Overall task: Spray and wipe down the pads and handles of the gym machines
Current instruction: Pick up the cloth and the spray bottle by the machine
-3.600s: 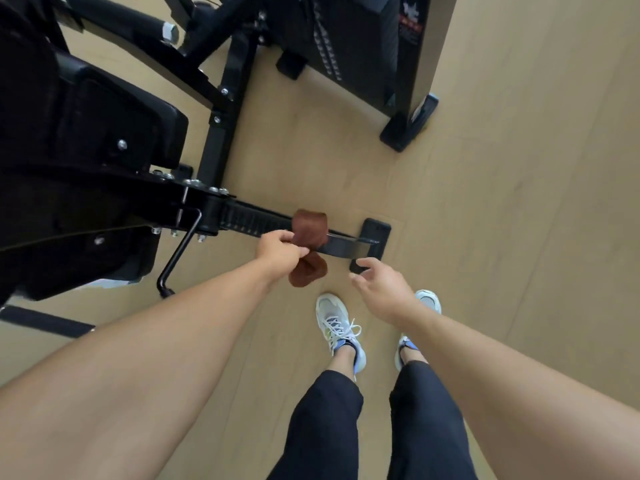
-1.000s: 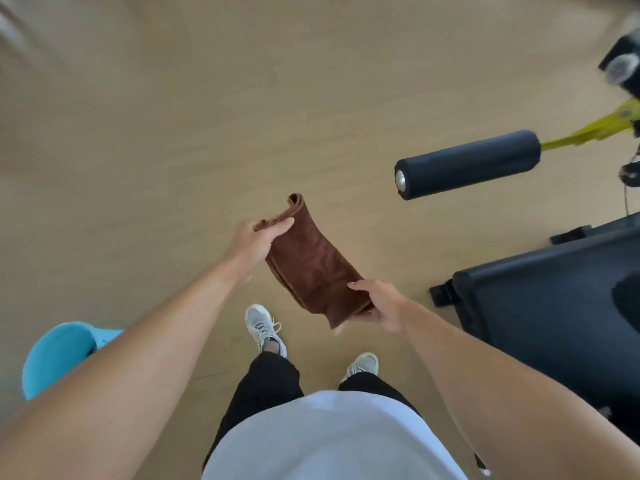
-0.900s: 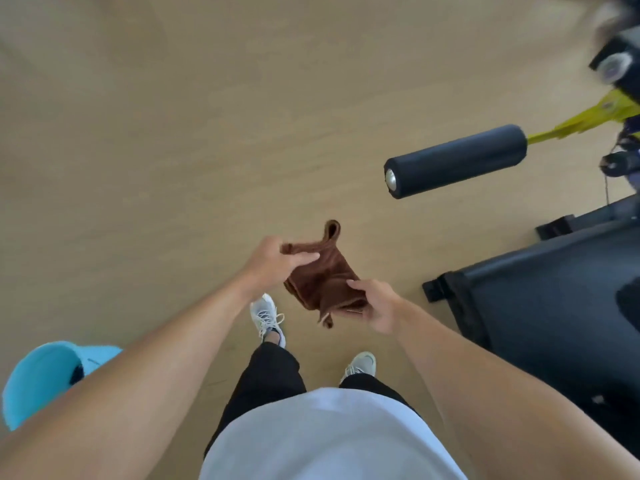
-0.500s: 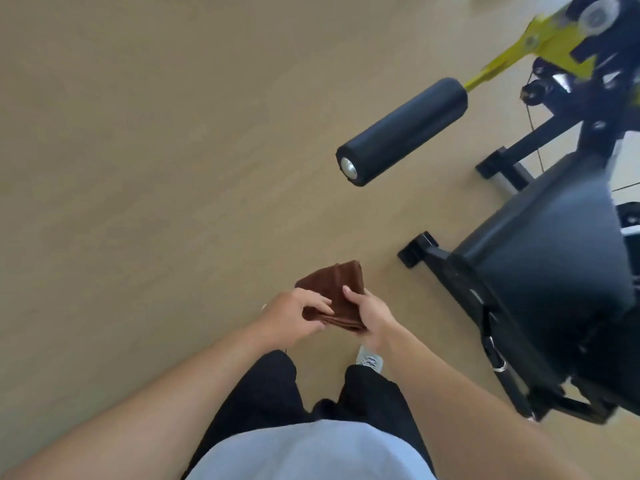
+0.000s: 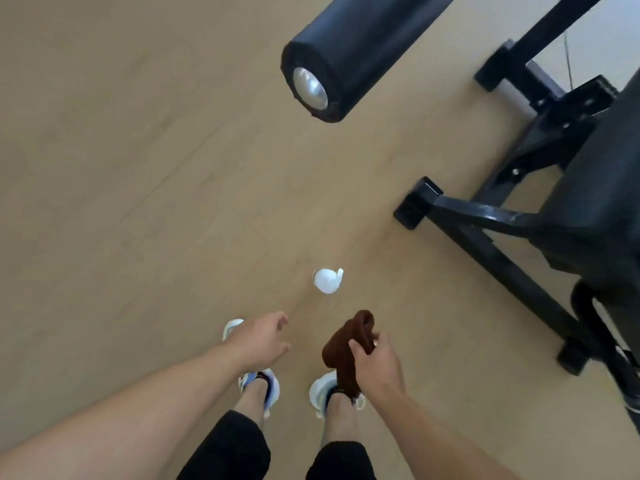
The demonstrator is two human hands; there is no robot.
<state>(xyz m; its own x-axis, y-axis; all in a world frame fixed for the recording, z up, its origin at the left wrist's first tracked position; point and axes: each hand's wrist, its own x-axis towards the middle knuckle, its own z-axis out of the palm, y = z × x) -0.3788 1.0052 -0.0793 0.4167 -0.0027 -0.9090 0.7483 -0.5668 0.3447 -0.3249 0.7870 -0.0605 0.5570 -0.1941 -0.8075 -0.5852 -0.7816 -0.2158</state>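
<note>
My right hand [image 5: 375,363] grips a folded brown cloth [image 5: 346,351] that hangs down over my right shoe. My left hand [image 5: 261,341] is empty, fingers apart, stretched forward above my left shoe. A white spray bottle [image 5: 327,280] stands on the wooden floor just ahead of both hands, seen from above. A black foam roller pad [image 5: 353,46] with a silver end cap juts in from the top right, close to the camera. The black seat pad [image 5: 602,188] of the machine fills the right edge.
The machine's black steel frame [image 5: 491,244] and its feet [image 5: 415,202] spread across the floor on the right. My two light shoes [image 5: 322,393] stand on bare wooden floor [image 5: 121,168], which stretches away to the left and ahead.
My left hand has let go of the cloth, which is now held by my right hand alone. The view has dropped closer to the roller pad, and the white spray bottle has come into sight.
</note>
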